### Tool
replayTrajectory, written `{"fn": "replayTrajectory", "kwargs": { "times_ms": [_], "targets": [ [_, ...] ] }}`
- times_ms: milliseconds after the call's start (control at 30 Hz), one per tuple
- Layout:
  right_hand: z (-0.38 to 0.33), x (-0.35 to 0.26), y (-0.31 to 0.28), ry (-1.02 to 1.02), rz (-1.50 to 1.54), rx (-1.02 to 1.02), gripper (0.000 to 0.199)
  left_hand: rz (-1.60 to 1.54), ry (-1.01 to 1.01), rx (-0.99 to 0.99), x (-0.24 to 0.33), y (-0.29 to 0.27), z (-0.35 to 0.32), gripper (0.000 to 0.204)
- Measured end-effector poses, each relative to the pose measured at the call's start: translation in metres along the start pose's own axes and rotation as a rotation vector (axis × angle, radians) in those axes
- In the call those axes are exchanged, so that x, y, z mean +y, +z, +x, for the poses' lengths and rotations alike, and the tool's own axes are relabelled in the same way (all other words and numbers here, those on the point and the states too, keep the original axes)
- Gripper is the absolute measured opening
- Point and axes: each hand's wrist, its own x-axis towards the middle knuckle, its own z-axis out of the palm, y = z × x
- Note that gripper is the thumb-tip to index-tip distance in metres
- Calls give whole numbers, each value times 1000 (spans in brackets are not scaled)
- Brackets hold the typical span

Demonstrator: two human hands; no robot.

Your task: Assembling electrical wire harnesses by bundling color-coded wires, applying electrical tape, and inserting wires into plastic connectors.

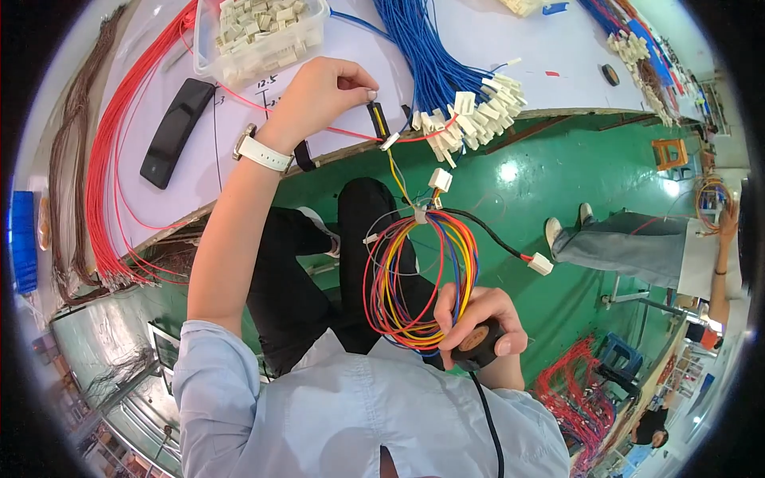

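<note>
Wire harness (418,275), a multicoloured loop, is held below the worktop (510,40) edge, gripped with a black tape roll (476,344) by the right hand (478,323). Its upper yellow lead runs up to the left hand (323,95), pinched closed on a red wire (351,131).

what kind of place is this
Likely a wire-harness assembly workshop: bundles of red wires and blue wires lie on the white workbench, beside a clear bin of white connectors.
</note>
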Motion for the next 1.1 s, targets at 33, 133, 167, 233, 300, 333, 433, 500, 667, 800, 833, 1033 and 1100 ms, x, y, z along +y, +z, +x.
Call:
{"fn": "replayTrajectory", "kwargs": {
  "times_ms": [33,133,167,233,300,333,433,500,667,800,833,1033,1100],
  "targets": [
    [0,0,0,12,-3,10,59,0,4,-1,-1,0,0,17],
    [2,0,-3,15,-2,7,59,44,26,14,-5,-1,1,17],
    [3,1,-4,5,4,-9,58,42,25,15,-5,-1,1,17],
    [3,2,-7,3,1,-9,58,88,9,-10,2,-3,0,17],
    [2,4,-8,2,-1,-14,57,58,5,-8,0,-1,0,17],
    [2,5,-8,13,5,-8,58,30,2,-5,0,-1,-1,17],
    [2,6,-9,44,4,8,58,66,-17,-13,3,-3,-1,16],
    [3,7,-11,61,-2,16,58,57,-14,-6,2,-2,-2,16],
    [4,8,-11,67,-17,22,59,22,-22,-11,0,0,-1,16],
    [6,7,-9,81,-16,28,59,0,14,5,-5,0,-2,16],
    [6,7,-9,78,-14,32,59,-10,13,5,-5,-1,-3,16],
    [7,6,-7,90,-10,61,58,25,28,19,-8,-1,-2,17],
    [7,6,-8,90,-10,60,58,31,27,17,-7,-2,-2,17]
  ]
}}
